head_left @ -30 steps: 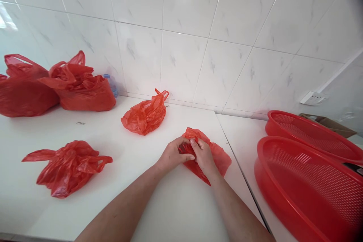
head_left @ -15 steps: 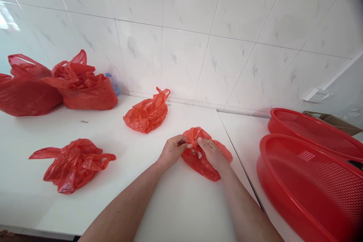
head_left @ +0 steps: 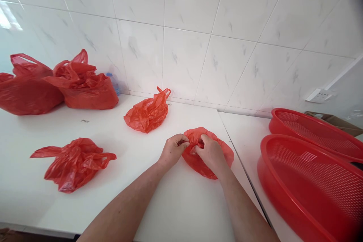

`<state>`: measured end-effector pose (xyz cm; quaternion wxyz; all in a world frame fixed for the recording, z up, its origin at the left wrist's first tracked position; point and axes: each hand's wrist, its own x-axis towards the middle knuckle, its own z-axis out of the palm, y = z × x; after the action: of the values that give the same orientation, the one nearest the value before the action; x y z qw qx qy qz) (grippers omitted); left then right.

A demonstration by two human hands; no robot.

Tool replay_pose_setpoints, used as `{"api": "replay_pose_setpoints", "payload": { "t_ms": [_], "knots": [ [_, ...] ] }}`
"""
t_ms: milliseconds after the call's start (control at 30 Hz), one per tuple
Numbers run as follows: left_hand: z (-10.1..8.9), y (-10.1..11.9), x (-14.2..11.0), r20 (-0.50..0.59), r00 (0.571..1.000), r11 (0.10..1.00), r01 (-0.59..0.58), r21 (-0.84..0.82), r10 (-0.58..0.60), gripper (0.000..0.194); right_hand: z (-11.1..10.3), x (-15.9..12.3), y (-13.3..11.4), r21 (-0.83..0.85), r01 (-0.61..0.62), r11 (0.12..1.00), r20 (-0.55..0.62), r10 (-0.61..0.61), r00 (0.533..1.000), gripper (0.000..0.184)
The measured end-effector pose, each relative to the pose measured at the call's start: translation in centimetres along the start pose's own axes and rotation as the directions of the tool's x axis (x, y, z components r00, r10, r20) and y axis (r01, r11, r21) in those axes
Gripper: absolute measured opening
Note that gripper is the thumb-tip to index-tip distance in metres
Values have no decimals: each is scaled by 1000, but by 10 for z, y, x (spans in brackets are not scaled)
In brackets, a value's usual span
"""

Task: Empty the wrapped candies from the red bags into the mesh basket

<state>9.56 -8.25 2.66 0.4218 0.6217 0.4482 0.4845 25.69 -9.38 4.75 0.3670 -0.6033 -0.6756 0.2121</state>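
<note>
A small red plastic bag (head_left: 224,153) lies on the white counter (head_left: 176,204) in front of me. My left hand (head_left: 172,150) pinches its crumpled top from the left. My right hand (head_left: 210,152) grips the same gathered plastic from the right, fingers curled. Both hands meet above the bag's middle. What the bag contains is hidden.
Another small red bag (head_left: 147,112) lies behind, near the tiled wall. A crumpled red bag (head_left: 73,162) rests at the left front. Two large full red bags (head_left: 82,83) (head_left: 25,87) and a plastic bottle (head_left: 113,82) stand at the far left. Two red mesh baskets (head_left: 309,181) (head_left: 314,132) sit at the right.
Both hands have kept working the bag's top; the bag has bunched up rounder and sits slightly farther from me. The view has shifted a little.
</note>
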Motion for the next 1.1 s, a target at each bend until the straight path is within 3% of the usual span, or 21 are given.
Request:
{"api": "replay_pose_setpoints", "payload": {
  "t_ms": [100, 300, 567, 667, 767, 900, 1000, 1100],
  "knots": [
    [0, -1, 0, -2, 1000, 1000, -14, -3, 14, 7, -2, -1, -1, 51, -7, 999, 25, 6, 1000, 14],
    [0, -6, 1, 16, 1000, 1000, -25, 6, 25, 9, -7, -4, -5, 362, -39, 931, 165, -23, 986, 10],
    [-3, -9, 3, 2, 1000, 999, -32, 6, 32, 10, -17, -4, -15, 431, 2, 902, 128, -63, 990, 22],
    [-3, -10, 3, 2, 999, 999, -37, 20, 37, 9, -12, -3, -14, 459, 2, 888, 24, -15, 1000, 13],
    [-4, -11, 6, -39, 997, 996, -63, 69, 66, 8, -8, -1, -10, 429, 35, 903, -192, 54, 980, 11],
    [-17, -15, 15, -149, 981, 978, -95, 187, 123, 9, -15, 7, 7, 262, 22, 965, -433, 97, 896, 9],
    [-34, -19, 23, -267, 955, 966, -58, 251, 126, 11, -27, 18, 30, 163, -75, 984, -594, 158, 788, 11],
    [-48, -23, 28, -335, 938, 968, -5, 251, 92, 12, -36, 26, 52, 180, -184, 966, -621, 256, 741, 10]
  ]
}}
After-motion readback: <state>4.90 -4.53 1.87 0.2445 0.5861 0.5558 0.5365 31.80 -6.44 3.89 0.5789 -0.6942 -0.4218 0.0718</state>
